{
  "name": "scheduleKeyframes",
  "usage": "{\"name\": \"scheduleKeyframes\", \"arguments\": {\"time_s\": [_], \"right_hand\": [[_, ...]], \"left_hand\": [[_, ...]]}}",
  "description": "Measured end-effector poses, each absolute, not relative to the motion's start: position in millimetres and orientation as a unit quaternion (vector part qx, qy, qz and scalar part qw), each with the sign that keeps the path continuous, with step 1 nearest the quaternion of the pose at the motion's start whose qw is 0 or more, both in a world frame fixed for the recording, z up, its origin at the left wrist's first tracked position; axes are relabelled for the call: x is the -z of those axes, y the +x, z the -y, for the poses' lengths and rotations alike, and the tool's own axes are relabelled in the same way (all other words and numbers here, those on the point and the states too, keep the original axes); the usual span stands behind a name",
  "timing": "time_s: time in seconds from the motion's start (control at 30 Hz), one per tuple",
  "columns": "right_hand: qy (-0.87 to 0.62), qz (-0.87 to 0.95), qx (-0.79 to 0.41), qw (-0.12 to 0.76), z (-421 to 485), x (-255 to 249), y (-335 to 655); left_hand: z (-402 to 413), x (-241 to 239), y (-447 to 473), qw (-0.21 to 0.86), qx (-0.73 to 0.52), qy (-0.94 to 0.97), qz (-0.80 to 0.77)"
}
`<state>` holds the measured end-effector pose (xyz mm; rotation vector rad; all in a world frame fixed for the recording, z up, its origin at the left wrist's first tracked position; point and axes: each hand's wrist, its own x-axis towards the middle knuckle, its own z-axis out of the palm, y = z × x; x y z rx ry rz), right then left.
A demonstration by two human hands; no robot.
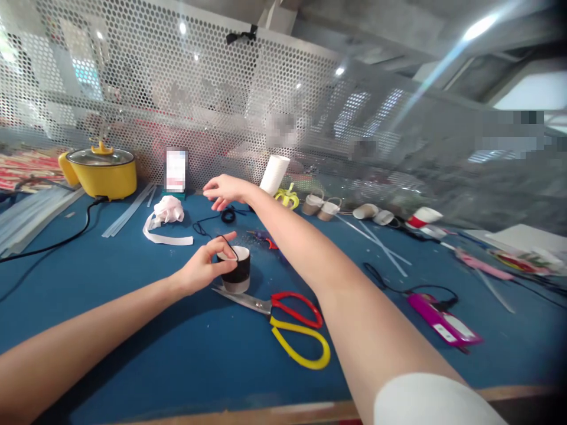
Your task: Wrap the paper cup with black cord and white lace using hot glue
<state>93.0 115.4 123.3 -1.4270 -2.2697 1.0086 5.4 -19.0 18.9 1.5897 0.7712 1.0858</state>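
A small paper cup (243, 273), wrapped in a black band with a pale strip below, stands on the blue table. My left hand (207, 264) is closed on its left side, thumb across the front. A thin black cord (233, 248) arches over the cup's mouth by my left fingers. Farther back, my right hand (228, 190) hovers over the table with fingers stretched out and nothing visible in them. Beneath it lies a loose coil of black cord (228, 215). Large scissors (270, 307) with one red and one yellow handle lie just in front of the cup, blades half behind its base.
A yellow electric pot (108, 177) stands back left, its cable crossing the table. Crumpled white ribbon (168, 211) lies nearer. Behind my right arm are a white paper roll (275, 173) and small cups with handles (328, 210). A purple power strip (443, 321) lies right. Perforated metal panel (212, 100) closes the back.
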Motion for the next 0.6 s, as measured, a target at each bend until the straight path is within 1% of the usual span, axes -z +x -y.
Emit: {"name": "scheduleKeyframes", "arguments": {"time_s": [0.1, 0.23, 0.3, 0.4, 0.5, 0.6], "right_hand": [[-0.552, 0.765, -0.273, 0.187, -104, -118, 135], [-0.638, 0.716, -0.216, 0.183, -80, -91, 206], [-0.663, 0.694, -0.218, 0.178, -66, -71, 232], [-0.679, 0.669, -0.225, 0.201, -51, -39, 251], [-0.679, 0.649, -0.233, 0.252, -48, -17, 255], [-0.666, 0.628, -0.253, 0.313, -47, -14, 257]], "left_hand": [[17, -15, 5, 0.521, -0.457, 0.643, -0.326], [15, -13, 5, 0.515, -0.456, 0.651, -0.322], [14, -13, 4, 0.51, -0.452, 0.658, -0.32], [15, -14, 3, 0.507, -0.439, 0.668, -0.322], [16, -15, 1, 0.508, -0.431, 0.673, -0.322], [17, -17, 0, 0.511, -0.428, 0.673, -0.32]]}}
